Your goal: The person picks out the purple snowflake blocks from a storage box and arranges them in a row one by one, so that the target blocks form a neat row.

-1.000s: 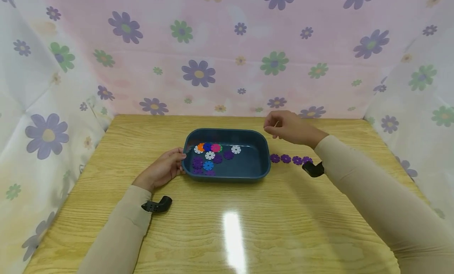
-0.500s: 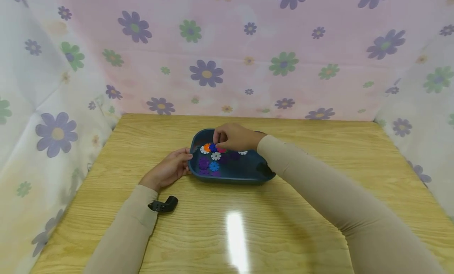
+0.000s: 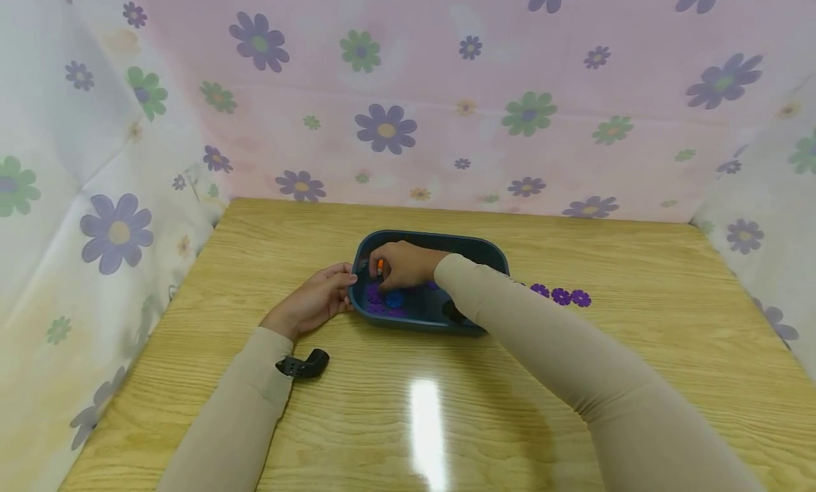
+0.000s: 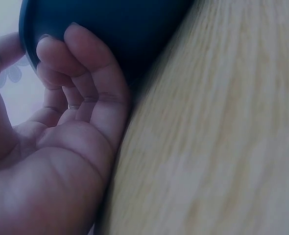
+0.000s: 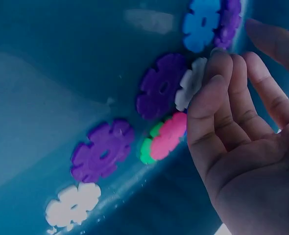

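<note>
My left hand grips the left end of a dark blue plastic tray, thumb at the rim and fingers curled against the outer wall. In the left wrist view, the fingertips touch the tray. My right hand is inside the tray at its left part, over flower-shaped plastic discs. Seen from the right wrist, its bent fingers lie beside a white disc, with the thumb apart from them and nothing visible between. Near them are a blue disc, purple discs and a pink disc over a green one.
A row of purple discs lies on the wooden table right of the tray, partly hidden by the right sleeve. Each wrist wears a black camera. A flowered curtain stands behind the table.
My right hand has moved left from beyond the tray's right end into the tray, then lower over the discs at its left. The left hand keeps its hold; the head view has shifted slightly.
</note>
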### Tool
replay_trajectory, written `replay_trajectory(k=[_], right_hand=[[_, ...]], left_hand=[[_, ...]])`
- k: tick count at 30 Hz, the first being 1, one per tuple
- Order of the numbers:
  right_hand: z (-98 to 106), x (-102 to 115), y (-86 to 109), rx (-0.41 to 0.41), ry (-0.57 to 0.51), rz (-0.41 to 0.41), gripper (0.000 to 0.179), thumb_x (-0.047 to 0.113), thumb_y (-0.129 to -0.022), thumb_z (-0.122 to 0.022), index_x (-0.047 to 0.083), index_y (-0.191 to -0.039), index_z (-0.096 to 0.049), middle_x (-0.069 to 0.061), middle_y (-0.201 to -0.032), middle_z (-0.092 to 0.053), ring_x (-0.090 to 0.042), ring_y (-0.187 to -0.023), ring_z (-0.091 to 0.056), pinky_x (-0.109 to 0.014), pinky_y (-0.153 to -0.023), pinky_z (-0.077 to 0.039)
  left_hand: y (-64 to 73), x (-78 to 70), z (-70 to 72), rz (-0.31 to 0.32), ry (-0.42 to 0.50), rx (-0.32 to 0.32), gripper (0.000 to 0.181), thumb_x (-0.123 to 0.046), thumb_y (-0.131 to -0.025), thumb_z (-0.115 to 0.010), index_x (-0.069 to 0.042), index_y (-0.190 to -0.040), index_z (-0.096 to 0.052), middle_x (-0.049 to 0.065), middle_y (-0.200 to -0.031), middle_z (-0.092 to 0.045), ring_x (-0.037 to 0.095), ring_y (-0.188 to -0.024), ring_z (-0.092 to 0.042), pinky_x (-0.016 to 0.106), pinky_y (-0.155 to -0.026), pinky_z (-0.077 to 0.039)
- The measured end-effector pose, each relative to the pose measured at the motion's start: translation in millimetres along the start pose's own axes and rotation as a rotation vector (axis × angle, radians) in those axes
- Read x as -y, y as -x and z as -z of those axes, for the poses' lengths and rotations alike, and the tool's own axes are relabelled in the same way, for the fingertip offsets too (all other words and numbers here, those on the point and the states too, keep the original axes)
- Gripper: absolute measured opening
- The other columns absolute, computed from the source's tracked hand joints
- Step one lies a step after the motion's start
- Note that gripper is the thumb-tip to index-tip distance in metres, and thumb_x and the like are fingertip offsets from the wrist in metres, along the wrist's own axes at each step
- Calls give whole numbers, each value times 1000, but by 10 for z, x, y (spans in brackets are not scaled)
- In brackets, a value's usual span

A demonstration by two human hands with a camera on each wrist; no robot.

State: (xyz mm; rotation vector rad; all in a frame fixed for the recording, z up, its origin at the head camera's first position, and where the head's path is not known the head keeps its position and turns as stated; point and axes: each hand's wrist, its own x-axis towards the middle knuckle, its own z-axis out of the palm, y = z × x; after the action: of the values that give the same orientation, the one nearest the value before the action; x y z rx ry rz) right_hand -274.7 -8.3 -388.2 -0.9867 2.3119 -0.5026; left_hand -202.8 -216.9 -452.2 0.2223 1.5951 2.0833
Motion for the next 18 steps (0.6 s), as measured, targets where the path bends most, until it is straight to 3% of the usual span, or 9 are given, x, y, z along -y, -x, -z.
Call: replay_trajectory(k=[10, 18], right_hand=[[-94, 6, -61, 8, 11, 11, 29, 24, -88, -78, 13, -110, -63, -1, -94, -67, -12, -81, -62, -24, -70, -49], [-123, -12, -81, 3, 5, -9, 25, 26, -87, -79, 13, -103, -64, 0, -93, -66, -12, -80, -60, -24, -72, -49]], left_hand=[[-11, 1, -10, -10, -40, 10, 11, -16, -107, -42, -7, -109, -49, -3, -86, -57, 8, -69, -50, 24, -70, -49], [-4, 0, -6, -3, -43, 8, 11, -15, -107, -41, -6, -109, -47, -4, -85, -56, 8, -69, -49, 24, -70, -48]])
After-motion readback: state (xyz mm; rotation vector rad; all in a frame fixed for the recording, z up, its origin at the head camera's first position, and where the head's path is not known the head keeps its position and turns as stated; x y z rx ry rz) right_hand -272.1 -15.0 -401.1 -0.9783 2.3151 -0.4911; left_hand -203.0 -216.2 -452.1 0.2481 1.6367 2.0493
